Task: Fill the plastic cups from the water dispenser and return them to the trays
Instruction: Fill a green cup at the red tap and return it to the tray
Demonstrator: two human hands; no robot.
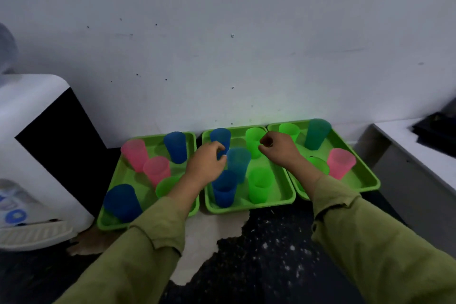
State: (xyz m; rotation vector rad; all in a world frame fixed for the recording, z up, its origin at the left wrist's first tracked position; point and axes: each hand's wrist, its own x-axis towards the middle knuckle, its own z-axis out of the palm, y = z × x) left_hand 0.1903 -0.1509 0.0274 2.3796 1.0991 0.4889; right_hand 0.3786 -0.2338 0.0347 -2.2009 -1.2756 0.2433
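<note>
- The water dispenser [37, 155], white with a black side, stands far to the left of the left fingers; the marks on its front panel, one of them round and blue, are too blurred to read
- The left hand [206, 163] has its fingers [218, 149] curled in tight, knuckles up; they lie in front of the back blue cup [220, 136] and against the rim of the teal cup [238, 165] just to their right, and I cannot tell whether they grip either one
- The right hand [278, 148] also has its fingers [266, 139] curled, the tips right beside the back green cup [254, 144] to their left; holding or only near, I cannot tell
- Both sets of fingers are over the middle tray [246, 207]; nearer the person stand the front blue cup [224, 190] and the front green cup [260, 186]
- Left of the left fingers, the left tray [158, 147] carries two pink, two blue and one green cup
- Right of the right fingers, the right tray [365, 180] carries a pink cup [341, 163], a dark green one and two light green, one half hidden by the wrist
- The cups are tinted see-through plastic, standing upright; whether any has water in it does not show
</note>
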